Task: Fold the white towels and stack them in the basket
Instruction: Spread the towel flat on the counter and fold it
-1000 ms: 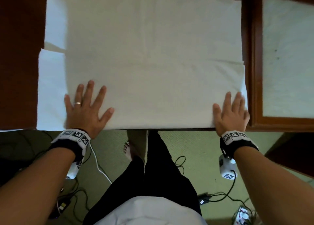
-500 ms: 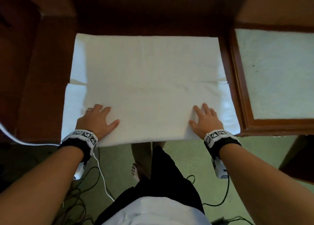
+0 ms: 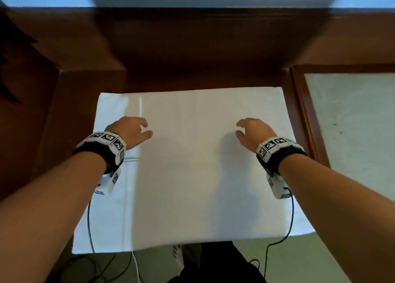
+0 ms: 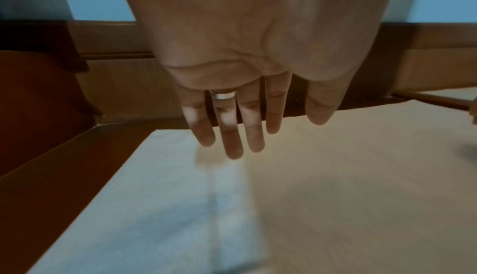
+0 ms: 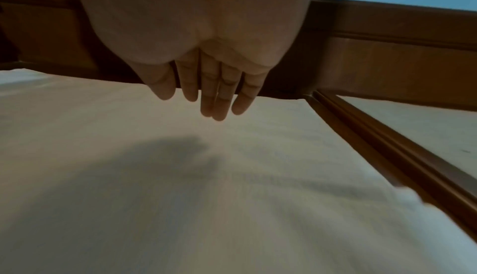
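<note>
silver ring (image 4: 223,95) only wrist-view visible

Both my arms reach forward, palms down. My left hand (image 3: 130,131) hangs with its fingers (image 4: 232,135) straight and slightly spread, a ring (image 4: 223,95) on one, holding nothing. My right hand (image 3: 253,132) mirrors it, fingers (image 5: 219,99) straight and close together, thumb out, also holding nothing.
</note>
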### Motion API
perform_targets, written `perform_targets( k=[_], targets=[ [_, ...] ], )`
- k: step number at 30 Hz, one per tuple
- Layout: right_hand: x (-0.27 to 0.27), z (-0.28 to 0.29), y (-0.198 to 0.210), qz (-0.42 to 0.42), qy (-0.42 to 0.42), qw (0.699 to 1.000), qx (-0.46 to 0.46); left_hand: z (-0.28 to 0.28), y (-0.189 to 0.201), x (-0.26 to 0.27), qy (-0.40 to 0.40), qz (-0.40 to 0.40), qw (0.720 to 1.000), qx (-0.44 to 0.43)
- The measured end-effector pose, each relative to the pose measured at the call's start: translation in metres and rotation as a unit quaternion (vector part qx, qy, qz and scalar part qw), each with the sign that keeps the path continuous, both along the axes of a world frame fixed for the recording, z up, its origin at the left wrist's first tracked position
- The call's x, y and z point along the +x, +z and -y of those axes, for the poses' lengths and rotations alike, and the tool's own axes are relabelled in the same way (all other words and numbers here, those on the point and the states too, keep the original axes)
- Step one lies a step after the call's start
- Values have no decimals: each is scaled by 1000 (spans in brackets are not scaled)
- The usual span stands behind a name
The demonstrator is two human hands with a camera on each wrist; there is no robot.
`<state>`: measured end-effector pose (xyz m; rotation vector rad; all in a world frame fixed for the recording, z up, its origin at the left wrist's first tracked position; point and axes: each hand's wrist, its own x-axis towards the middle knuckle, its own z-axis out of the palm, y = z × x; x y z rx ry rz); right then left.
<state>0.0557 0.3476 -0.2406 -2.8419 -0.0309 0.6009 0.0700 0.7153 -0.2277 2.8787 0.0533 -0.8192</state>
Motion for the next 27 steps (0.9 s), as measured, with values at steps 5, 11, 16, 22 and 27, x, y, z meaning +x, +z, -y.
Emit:
perform_targets(
  k=[5, 11, 16, 22, 27],
  targets=[
    [78, 18, -26, 67, 45, 996, -42, -8, -36, 66, -46, 53, 995, 67],
    [119, 38, -57, 86, 39, 993, -73, -9, -68, 93, -76, 122, 985, 92],
    [126, 36, -65, 129, 13, 988, -84, -1, -74, 97, -62, 219, 969, 97],
    [145, 42, -38, 102, 16, 990, -93, 5, -39, 113, -91, 196, 975, 53],
    [124, 46, 0, 135, 12, 986, -95, -13, 6, 96, -146, 207, 961, 115]
  ],
)
